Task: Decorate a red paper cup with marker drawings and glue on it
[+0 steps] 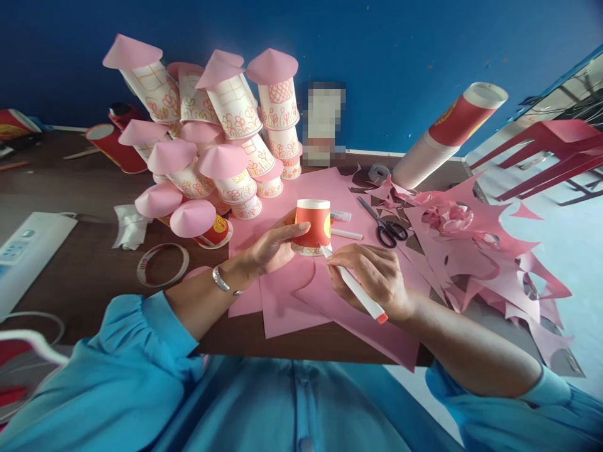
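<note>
1 red cup in hand, 1 white marker at its lower edge.
Head view: the left hand has its grip wrapped on the cup's side, thumb in front, over pink paper on the tabletop; the right hand has its grip pinched around the marker. The cup should be light, smooth and thin-walled, easily dented, so a gentle hold near the stiffer rim, clear of the tip, suits it best.
</note>
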Action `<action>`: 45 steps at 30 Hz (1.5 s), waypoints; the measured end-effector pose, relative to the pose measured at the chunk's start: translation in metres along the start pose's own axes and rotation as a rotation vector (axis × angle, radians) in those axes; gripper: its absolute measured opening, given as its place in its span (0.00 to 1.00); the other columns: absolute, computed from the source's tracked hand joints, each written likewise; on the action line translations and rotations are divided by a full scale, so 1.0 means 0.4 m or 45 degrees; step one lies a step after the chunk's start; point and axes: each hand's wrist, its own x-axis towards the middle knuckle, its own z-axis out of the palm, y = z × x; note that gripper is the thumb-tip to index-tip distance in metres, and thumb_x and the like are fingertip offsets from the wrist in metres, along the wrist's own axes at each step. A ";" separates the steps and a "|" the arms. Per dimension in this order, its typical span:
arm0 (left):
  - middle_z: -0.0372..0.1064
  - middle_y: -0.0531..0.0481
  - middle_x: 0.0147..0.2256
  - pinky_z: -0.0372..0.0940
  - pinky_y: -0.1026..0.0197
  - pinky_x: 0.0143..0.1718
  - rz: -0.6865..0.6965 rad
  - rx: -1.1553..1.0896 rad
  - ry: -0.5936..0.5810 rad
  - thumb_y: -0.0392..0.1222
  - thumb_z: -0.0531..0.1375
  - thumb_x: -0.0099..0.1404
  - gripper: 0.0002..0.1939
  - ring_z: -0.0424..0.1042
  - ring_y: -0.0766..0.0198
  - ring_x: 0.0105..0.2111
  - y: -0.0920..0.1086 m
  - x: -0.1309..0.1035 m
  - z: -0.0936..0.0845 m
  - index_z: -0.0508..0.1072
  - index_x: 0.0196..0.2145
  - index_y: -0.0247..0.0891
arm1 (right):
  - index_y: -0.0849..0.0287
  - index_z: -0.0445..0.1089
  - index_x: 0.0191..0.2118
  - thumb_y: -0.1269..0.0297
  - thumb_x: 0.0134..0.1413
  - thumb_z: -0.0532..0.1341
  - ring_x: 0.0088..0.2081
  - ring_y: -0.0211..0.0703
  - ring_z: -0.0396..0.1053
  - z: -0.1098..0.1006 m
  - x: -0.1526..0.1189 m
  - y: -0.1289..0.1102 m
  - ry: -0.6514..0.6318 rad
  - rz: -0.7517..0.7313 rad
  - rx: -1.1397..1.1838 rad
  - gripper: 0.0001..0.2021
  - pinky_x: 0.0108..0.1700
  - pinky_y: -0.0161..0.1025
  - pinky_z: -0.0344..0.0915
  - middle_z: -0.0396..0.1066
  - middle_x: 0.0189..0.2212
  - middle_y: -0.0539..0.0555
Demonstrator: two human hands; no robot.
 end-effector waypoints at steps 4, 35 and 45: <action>0.78 0.33 0.71 0.75 0.37 0.66 -0.014 0.021 -0.025 0.61 0.68 0.77 0.30 0.76 0.32 0.72 0.008 0.000 0.006 0.83 0.66 0.40 | 0.53 0.71 0.50 0.79 0.68 0.66 0.30 0.42 0.82 -0.001 -0.002 -0.002 -0.012 -0.004 -0.002 0.13 0.33 0.38 0.78 0.80 0.31 0.47; 0.79 0.33 0.70 0.72 0.34 0.70 0.021 0.014 -0.027 0.60 0.70 0.76 0.30 0.77 0.31 0.71 -0.012 0.003 -0.005 0.82 0.67 0.41 | 0.55 0.70 0.50 0.77 0.75 0.65 0.30 0.40 0.82 0.002 0.007 -0.006 0.000 -0.030 -0.006 0.09 0.32 0.37 0.78 0.82 0.32 0.48; 0.79 0.34 0.71 0.73 0.37 0.68 0.033 0.053 -0.029 0.58 0.67 0.79 0.29 0.78 0.34 0.69 -0.016 -0.002 -0.012 0.82 0.69 0.40 | 0.54 0.70 0.49 0.77 0.73 0.65 0.31 0.41 0.82 0.000 0.005 -0.006 -0.017 -0.040 -0.001 0.10 0.33 0.37 0.78 0.81 0.31 0.47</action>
